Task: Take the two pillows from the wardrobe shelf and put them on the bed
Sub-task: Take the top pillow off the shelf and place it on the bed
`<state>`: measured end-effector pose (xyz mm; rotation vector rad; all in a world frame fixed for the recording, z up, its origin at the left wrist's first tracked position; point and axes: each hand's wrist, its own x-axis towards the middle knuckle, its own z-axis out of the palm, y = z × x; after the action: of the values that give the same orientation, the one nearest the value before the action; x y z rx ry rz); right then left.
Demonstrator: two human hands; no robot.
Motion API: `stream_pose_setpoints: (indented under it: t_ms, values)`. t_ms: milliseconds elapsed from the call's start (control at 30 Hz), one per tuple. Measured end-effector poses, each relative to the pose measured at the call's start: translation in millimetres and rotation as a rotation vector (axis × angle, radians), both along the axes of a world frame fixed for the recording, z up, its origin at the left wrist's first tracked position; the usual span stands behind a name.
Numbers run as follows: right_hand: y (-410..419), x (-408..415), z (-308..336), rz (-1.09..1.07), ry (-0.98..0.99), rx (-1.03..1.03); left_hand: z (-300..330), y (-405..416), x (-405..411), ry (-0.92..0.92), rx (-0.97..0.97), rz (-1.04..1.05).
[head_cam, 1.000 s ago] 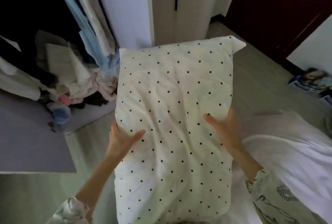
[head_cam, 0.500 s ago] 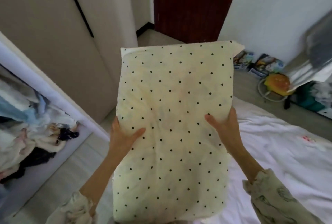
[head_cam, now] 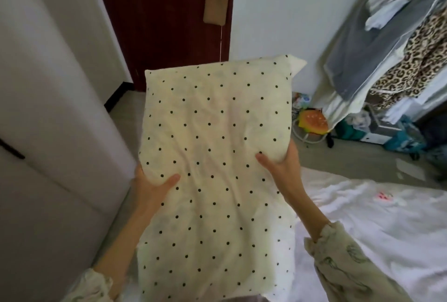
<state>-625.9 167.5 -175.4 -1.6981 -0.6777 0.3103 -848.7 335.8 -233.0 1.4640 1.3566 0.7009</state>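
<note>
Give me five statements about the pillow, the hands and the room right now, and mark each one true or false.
1. Both hands grip the pillow. True: the left hand and the right hand hold its sides.
2. The pillow is striped. False: it is cream with dark dots.
3. The pillow lies on the bed. False: it is held up in the air.
4. A tag hangs on the door. True.
5. The door is white. False: it is dark red.
</note>
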Motion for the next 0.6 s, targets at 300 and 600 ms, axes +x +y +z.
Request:
stream_pose_setpoints:
  t_ms: [300,600]
  values:
    - [88,93,3,-0.179,0.138,-0.001,13,140,128,0.022,0.066,-0.229]
    - [133,247,-11,-0.421,0.173,0.046,0,225,335,0.046,0.0,-0.473]
